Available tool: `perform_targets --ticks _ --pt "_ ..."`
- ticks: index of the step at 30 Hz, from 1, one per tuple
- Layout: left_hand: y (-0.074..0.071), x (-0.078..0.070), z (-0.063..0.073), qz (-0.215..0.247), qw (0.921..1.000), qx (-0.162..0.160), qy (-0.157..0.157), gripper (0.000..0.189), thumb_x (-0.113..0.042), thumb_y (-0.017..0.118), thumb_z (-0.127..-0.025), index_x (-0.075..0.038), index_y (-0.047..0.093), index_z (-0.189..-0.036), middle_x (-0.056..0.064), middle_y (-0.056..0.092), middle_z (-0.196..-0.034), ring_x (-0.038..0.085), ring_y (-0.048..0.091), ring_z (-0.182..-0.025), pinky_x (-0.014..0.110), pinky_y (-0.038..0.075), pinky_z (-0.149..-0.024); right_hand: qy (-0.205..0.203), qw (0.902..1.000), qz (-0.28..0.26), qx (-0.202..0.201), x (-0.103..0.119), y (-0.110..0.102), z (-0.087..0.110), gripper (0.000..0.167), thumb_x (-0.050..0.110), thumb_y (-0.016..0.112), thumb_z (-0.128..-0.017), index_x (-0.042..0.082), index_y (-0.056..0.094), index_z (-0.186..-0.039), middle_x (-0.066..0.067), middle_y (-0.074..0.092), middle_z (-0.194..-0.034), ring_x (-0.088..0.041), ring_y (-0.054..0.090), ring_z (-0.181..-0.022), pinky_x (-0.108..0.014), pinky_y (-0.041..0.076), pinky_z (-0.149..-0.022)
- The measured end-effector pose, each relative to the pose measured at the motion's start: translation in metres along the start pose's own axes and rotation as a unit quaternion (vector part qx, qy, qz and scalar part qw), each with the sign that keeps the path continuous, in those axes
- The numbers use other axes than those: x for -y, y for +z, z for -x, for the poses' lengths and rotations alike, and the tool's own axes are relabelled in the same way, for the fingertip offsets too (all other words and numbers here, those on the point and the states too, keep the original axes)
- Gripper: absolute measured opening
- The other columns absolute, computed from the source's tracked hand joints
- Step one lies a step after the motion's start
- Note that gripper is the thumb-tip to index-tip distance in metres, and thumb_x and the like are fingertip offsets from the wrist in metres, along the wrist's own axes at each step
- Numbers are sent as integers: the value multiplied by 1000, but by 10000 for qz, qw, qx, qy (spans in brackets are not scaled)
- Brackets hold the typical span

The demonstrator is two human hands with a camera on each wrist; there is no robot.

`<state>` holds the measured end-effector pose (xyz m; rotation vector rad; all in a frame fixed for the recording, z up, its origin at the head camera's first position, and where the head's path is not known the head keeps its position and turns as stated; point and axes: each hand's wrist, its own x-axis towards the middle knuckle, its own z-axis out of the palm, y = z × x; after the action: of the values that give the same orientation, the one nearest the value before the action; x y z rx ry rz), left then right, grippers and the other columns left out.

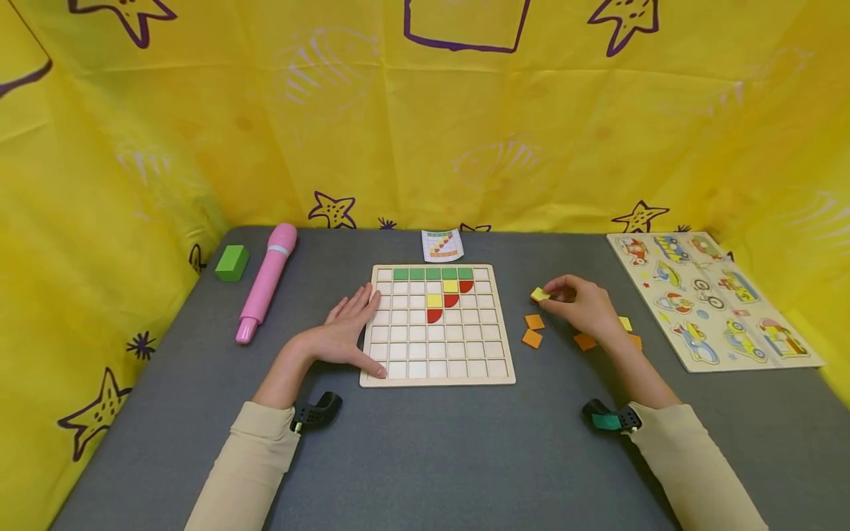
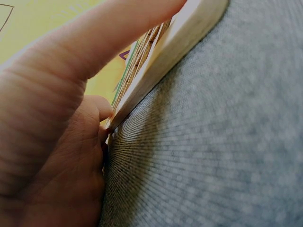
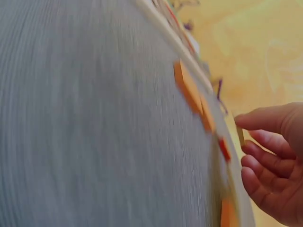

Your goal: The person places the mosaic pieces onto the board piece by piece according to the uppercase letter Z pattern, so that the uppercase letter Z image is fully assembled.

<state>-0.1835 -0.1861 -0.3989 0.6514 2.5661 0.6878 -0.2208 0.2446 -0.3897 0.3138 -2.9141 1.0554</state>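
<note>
A wooden grid board (image 1: 438, 381) lies on the table, with green squares along its top row and a diagonal of yellow squares and red quarter-circles below. My left hand (image 1: 341, 328) rests with spread, fairly straight fingers along its left edge, the thumb on the lower left corner. In the left wrist view the thumb (image 2: 94, 35) lies over the board's pale side (image 2: 161, 59). Right of the board, my right hand (image 1: 584, 306) pinches a yellow square tile (image 1: 540, 294) between thumb and fingertips. That tile shows edge-on in the right wrist view (image 3: 240, 134).
Orange tiles (image 1: 532, 338) lie near my right hand; others and a yellow tile (image 1: 626, 324) are partly behind the forearm. A pattern card (image 1: 443, 246) sits behind the board. A picture puzzle (image 1: 713, 302) is at right, a pink microphone-like toy (image 1: 265, 284) and green block (image 1: 232, 263) at left.
</note>
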Motion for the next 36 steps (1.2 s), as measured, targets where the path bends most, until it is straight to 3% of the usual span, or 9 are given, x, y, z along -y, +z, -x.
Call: perform_targets --ticks 6,14,29,36 --pt "1 0 0 -19 10000 -15 -5 136 -62 80 -67 -3 -5 -155 13 -18 -161 26 -16 -147 50 -6 -115 80 9975 -500 485 34 21 -7 30 26 76 -87 8 67 -108 -9 64 -92 -24 56 -82 -31 44 -66" --pt "0 -1 0 43 10000 -25 57 136 -61 81 -67 -2 -5 -155 14 -18 -160 27 -16 -147 51 -5 -115 -169 9921 -860 901 68 53 -10 25 21 78 -84 10 68 -103 -5 64 -90 -21 57 -83 -33 46 -72" --pt "0 1 0 21 10000 -34 46 137 -62 80 -67 -2 -6 -155 14 -18 -160 26 -16 -147 51 -5 -115 -1564 9753 -864 1300 114 100 -20 14 10 79 -81 9 70 -91 3 63 -81 -12 58 -77 -27 50 -72" --pt "0 1 1 -1 10000 -64 53 137 -62 80 -67 -2 -5 -155 15 -18 -160 27 -15 -147 51 -5 -115 -1895 9727 -579 1212 128 113 -25 11 8 77 -82 8 70 -89 2 62 -79 -12 55 -73 -26 47 -67"
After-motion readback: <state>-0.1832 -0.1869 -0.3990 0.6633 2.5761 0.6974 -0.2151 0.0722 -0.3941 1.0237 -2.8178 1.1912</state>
